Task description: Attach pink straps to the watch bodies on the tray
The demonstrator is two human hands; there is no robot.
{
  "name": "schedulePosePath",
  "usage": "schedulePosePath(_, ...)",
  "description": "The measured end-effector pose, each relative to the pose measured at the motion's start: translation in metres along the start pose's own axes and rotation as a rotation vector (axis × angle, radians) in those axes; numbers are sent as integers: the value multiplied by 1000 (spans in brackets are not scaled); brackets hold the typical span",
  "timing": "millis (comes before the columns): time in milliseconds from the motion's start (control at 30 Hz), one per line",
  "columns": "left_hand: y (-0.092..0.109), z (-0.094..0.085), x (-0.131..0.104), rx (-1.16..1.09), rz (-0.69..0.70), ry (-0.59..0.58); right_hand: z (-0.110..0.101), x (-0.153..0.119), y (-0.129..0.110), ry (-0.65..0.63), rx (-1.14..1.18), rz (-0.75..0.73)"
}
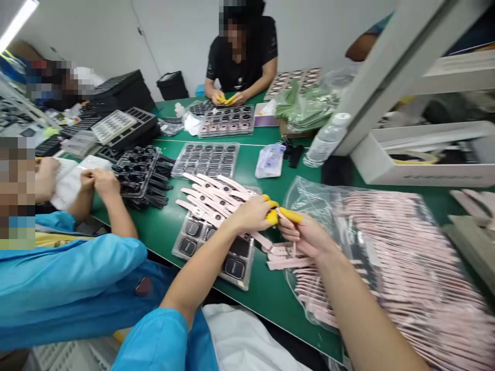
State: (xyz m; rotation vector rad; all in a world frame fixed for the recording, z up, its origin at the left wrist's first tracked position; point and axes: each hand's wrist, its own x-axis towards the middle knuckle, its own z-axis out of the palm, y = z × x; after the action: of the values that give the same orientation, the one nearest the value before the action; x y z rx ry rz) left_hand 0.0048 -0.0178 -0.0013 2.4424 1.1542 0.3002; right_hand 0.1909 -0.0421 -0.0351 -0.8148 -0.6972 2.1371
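Note:
My left hand (257, 212), with yellow finger covers, is closed near the middle of the green table. Right beside it, nearly touching, my right hand (303, 229) pinches a pink strap (294, 248) that hangs below the fingers. What sits between the fingertips is too small to make out. Left of my hands, several pink watch bands (211, 198) lie across a clear tray (187, 246) holding dark square pieces. More pink straps (284, 257) lie loose under my right hand. A clear bag full of pink straps (406, 242) spreads over the right side.
A second clear tray (207, 159) lies behind the bands. Black straps (145, 175) are piled at the left beside a person in blue (77, 288). Across the table sits a person in black (243, 56). A bottle (327, 140) and white box (429, 170) stand at the back right.

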Motion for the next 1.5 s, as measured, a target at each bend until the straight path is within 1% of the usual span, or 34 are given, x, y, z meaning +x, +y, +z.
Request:
schedulePosePath(67,-1,-1,0,-61,-36,-13,2,-1,2,16,-15,-16)
schedulePosePath(133,-2,-1,-1,-180,-69,10,7,-3,2,47,-26,-58)
schedulePosePath(200,-3,1,-1,-343,-87,63,11,-5,1,96,-41,-119)
schedulePosePath(300,-4,5,-2,-568,-124,183,15,-7,0,166,-93,-192)
schedulePosePath(367,-4,9,-1,-660,-166,282,17,-8,0,162,-118,-168)
schedulePosePath(400,-3,10,-1,-718,-185,325,17,-8,0,140,-119,-126)
schedulePosePath(467,-3,11,0,-903,-223,401,17,-9,0,69,-112,-2)
schedulePosePath(533,-2,9,2,-1129,-273,502,15,-10,0,9,-120,101)
schedulePosePath(567,-3,7,2,-1222,-298,572,14,-10,0,-11,-133,133)
schedulePosePath(633,-4,1,2,-1331,-336,739,10,-10,1,-43,-174,175)
schedulePosePath(733,-9,-14,0,-1372,-378,945,6,-10,2,-67,-226,210)
schedulePosePath(800,-14,-22,-3,-1362,-419,1062,5,-9,1,-31,-223,185)
schedulePosePath(867,-18,-25,-4,-1346,-457,1137,6,-9,-1,31,-186,121)
schedulePosePath(900,-19,-23,-4,-1337,-469,1133,8,-9,-2,59,-165,80)
schedulePosePath(933,-20,-19,-3,-1326,-475,1089,10,-9,-4,85,-146,32)
schedulePosePath(967,-20,-14,-2,-1308,-473,1008,13,-9,-4,112,-134,-20)
schedulePosePath(1033,-18,1,2,-1229,-436,764,19,-10,-5,162,-135,-114)
schedulePosePath(1100,-14,15,5,-1077,-362,516,26,-11,-5,197,-156,-169)
schedulePosePath(1167,-10,23,6,-865,-256,357,29,-13,-3,208,-171,-181)
schedulePosePath(1267,-5,23,4,-540,-102,233,31,-14,-2,208,-195,-170)
schedulePosePath(1333,-3,19,2,-401,-50,168,29,-13,-1,206,-219,-159)
schedulePosePath(1400,-1,15,1,-336,-34,118,27,-13,0,203,-231,-147)
schedulePosePath(1500,-1,12,0,-311,-25,102,26,-11,1,197,-201,-138)
